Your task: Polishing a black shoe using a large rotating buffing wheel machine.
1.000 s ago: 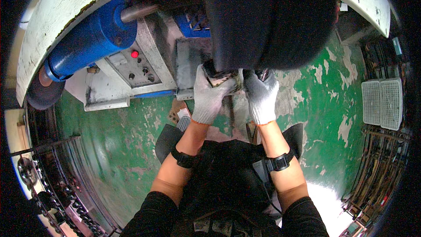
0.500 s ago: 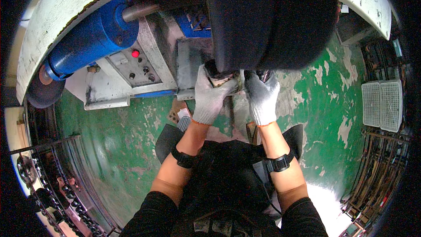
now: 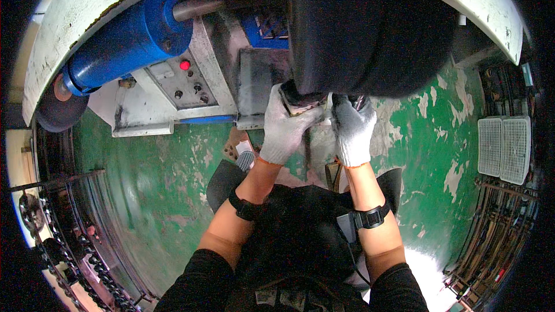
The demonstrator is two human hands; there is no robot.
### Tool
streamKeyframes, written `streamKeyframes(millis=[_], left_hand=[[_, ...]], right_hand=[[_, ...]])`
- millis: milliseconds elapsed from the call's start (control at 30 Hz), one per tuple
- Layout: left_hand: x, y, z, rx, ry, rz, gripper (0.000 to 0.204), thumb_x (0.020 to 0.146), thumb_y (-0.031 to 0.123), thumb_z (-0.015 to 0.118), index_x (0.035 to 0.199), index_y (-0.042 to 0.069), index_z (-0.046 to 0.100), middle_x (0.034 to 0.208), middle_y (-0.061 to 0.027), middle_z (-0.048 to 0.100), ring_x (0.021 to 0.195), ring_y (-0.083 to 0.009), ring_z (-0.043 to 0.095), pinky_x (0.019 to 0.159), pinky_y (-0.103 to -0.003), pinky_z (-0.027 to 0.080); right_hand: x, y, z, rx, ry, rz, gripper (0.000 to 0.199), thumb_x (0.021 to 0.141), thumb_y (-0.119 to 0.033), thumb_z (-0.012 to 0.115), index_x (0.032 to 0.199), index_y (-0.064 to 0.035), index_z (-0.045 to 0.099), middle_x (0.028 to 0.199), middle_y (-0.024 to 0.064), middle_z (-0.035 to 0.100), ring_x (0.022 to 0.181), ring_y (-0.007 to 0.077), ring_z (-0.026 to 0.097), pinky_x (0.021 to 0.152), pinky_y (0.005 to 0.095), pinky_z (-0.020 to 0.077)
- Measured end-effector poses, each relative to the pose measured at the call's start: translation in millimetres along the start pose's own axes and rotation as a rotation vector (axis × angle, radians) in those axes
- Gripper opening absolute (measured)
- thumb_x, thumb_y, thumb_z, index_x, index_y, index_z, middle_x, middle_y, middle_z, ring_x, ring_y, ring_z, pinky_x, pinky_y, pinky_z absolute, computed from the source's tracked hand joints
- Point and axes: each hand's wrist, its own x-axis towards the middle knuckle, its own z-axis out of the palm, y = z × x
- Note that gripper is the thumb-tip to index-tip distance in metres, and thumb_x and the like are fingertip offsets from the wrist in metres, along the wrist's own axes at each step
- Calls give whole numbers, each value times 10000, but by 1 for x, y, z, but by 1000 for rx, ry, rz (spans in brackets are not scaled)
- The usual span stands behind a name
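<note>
A large, dark, blurred wheel (image 3: 370, 29) fills the upper middle. Just below its near edge, my left hand (image 3: 284, 133), in a white knit glove, is closed around the left end of a dark, shiny workpiece (image 3: 302, 104) with a pale lower edge. My right hand (image 3: 355, 133) wears a matching glove, blackened over the fingers, and is wrapped round the workpiece's right end. The piece's top meets the wheel's underside, where the contact is hidden. Its exact kind cannot be made out.
A white guard (image 3: 104, 3) arches over the wheel. At left are a blue cylindrical housing (image 3: 127, 43) with a shaft and a control panel (image 3: 188, 84) with a red button. White baskets (image 3: 504, 149) stand right, near dark racks. Peeling green paint covers the floor (image 3: 167, 196).
The whole view has shifted and turned slightly, so machine and hands appear a little further right. Both hands keep their grip on the workpiece under the wheel.
</note>
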Motion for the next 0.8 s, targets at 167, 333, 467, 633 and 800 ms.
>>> streamKeyframes(millis=[167,333,467,633,800], left_hand=[[0,0,0,-56,24,-68,578,660,-46,727,1154,9,433,1044,-90,596,910,-160,602,813,-297,519],[-1,-1,-1,-127,-27,-90,644,681,-101,680,1238,7,376,1072,-118,588,920,-190,617,817,-310,542],[-3,8,4,-249,-17,-148,547,669,-76,715,1139,8,447,1071,-90,586,940,-160,594,811,-293,523],[-1,2,1,-251,-6,-100,555,664,-84,715,1140,10,446,1080,-91,580,954,-163,593,832,-292,518],[1,-2,2,-243,-13,-102,603,695,-107,665,1220,-3,389,1050,-117,595,890,-185,629,777,-312,561]], right_hand=[[-5,-12,5,145,22,-3,115,859,-62,570,746,-74,582,618,-49,516,529,30,427,475,209,315],[-5,-17,3,136,-9,80,113,862,-71,578,750,-76,582,618,-42,518,531,35,429,478,207,318],[-9,-28,3,278,-42,151,107,867,-74,579,760,-75,583,622,-42,516,535,34,427,480,207,319],[-9,-34,1,191,-73,138,112,871,-67,570,759,-74,569,627,-43,510,532,34,418,478,212,312],[-10,-33,1,180,-52,105,113,863,-64,571,751,-73,561,625,-44,503,539,32,415,487,212,314]])
